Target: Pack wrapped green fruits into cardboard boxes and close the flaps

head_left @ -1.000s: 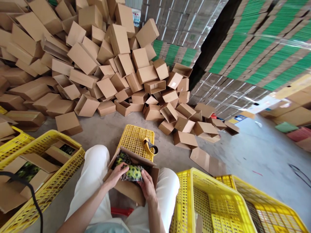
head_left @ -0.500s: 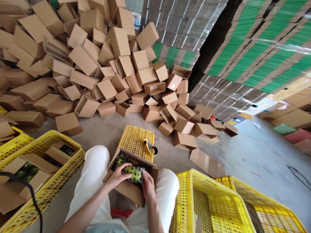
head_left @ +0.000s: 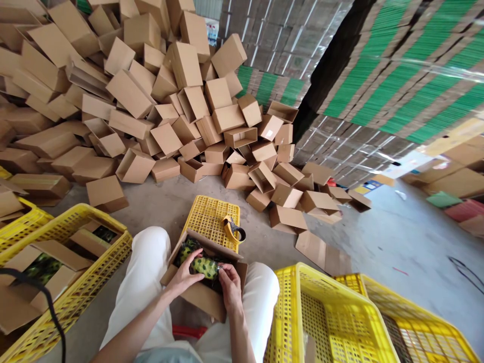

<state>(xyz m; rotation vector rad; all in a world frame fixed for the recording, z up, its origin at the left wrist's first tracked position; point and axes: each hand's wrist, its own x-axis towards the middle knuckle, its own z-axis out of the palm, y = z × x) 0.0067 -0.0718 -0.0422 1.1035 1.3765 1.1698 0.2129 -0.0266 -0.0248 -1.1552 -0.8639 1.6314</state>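
Observation:
An open cardboard box rests tilted between the knees, its flaps spread. Inside it lie clear-wrapped packets with a yellow-green and black spotted pattern. My left hand curves round the left end of the upper packet, thumb below and fingers above. At the packet's right end, my right hand pinches the clear wrap between thumb and fingers. More dark green packets show at the box's left end, partly behind my left hand.
A yellow crate with a tape dispenser stands beyond the box. Yellow crates flank the legs, the left one holding filled boxes, others at right. Many cardboard boxes are piled ahead, near wrapped stacks.
The upper packet has shifted slightly left and up and turned a little. My left hand's fingers have moved slightly up, and my right hand's fingers have shifted a little left.

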